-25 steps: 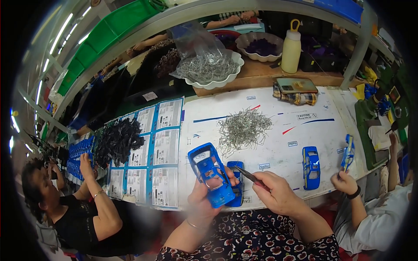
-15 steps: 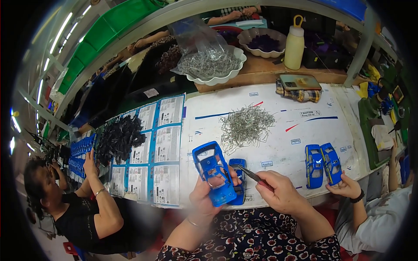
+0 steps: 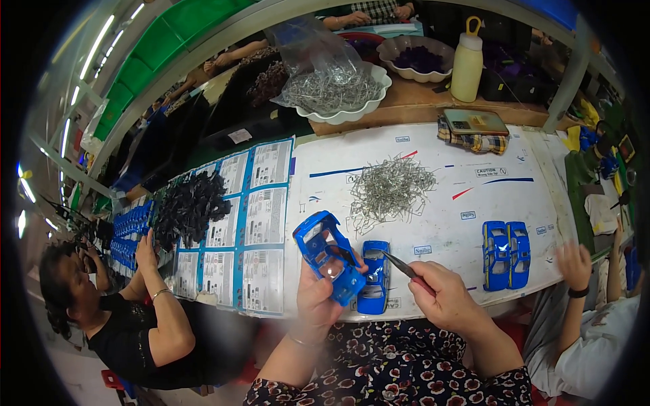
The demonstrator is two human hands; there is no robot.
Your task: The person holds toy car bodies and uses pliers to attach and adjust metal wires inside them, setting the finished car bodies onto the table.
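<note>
Gripping hand: left hand (image 3: 318, 298) – clasps blue toy car shell (image 3: 328, 256), raised above table edge (image 3: 474, 298).
Right hand (image 3: 443, 294): pinches dark tweezers (image 3: 399, 265) – tip near shell.
Nearby: second blue car (image 3: 374, 276), metal clip pile (image 3: 389, 189).

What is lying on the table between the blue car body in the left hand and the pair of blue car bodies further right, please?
In the head view, one more blue toy car lies there, beside the held car body; then bare white tabletop up to the pair.

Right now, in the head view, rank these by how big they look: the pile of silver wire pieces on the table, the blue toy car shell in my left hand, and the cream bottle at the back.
1. pile of silver wire pieces
2. blue toy car shell, though being nearer the camera enlarges it
3. cream bottle; it stands farther back, so its rank against the shell is unsure
</note>
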